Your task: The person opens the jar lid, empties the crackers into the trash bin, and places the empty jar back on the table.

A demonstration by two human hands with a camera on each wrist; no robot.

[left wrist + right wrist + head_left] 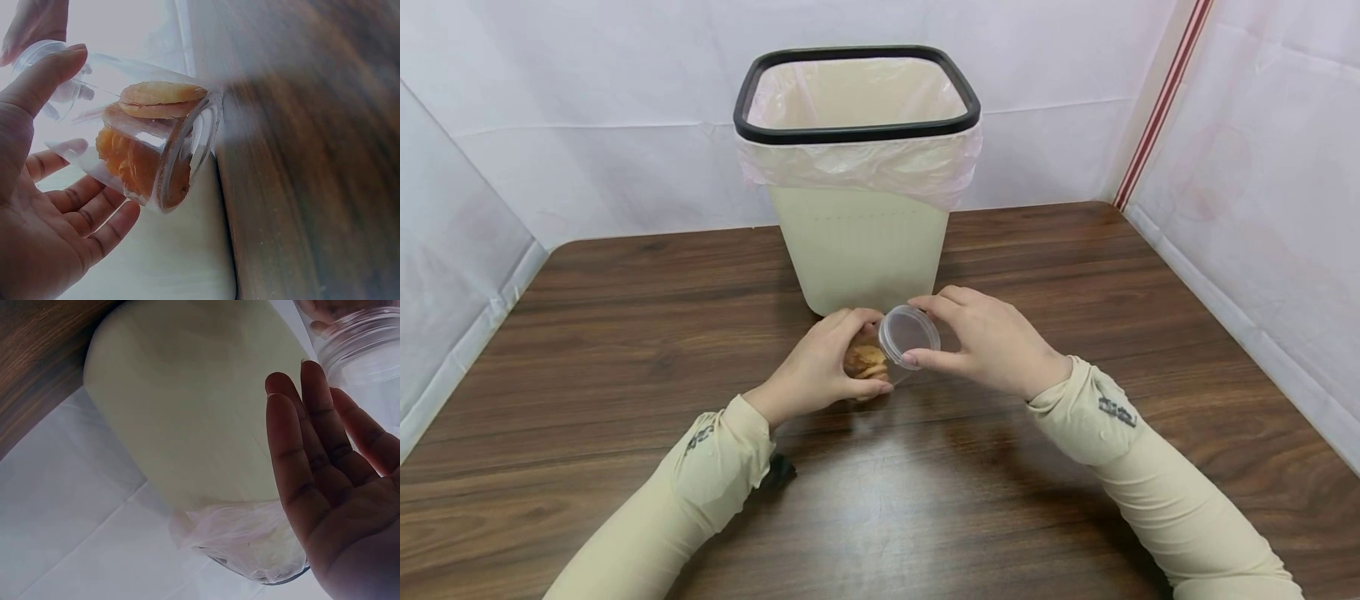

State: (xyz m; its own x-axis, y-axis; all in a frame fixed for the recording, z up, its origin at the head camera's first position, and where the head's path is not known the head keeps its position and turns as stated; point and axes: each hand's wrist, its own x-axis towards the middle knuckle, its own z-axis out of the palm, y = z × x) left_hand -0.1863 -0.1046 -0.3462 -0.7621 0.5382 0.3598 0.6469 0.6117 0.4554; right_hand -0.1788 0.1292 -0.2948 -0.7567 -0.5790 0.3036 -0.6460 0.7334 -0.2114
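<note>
Head cam, left to right, clock centred on the jar: some small dark thing (pixel 781 472) pokes out by the left sleeve (pixel 718 467) around 7:30, no clue what it is. At 9 o'clock the left hand (pixel 816 362) has thumb and fingers curled round the clear jar (pixel 205 128), which sits mid-table with cookies (pixel 867 362) inside. Left wrist cam puts the jar's base right by the tabletop (pixel 662 350); can't tell if they touch. Cream bin (pixel 857 242) is right behind at 12. The clear lid (pixel 910 332) is at 2 o'clock, pinched by thumb and index of the right hand (pixel 988 342), near 3; right wrist cam shows the other fingers pretty straight. Can't tell if the lid's seated or loose. What could go wrong, imo: if it's stuck and pops free suddenly, the jolt could tip the jar and dump cookies. Weak left grip? Jar probably just spins. Squeeze too hard and the wall might flex, if it's thin plastic. Bin's close enough for a knock too.
</note>
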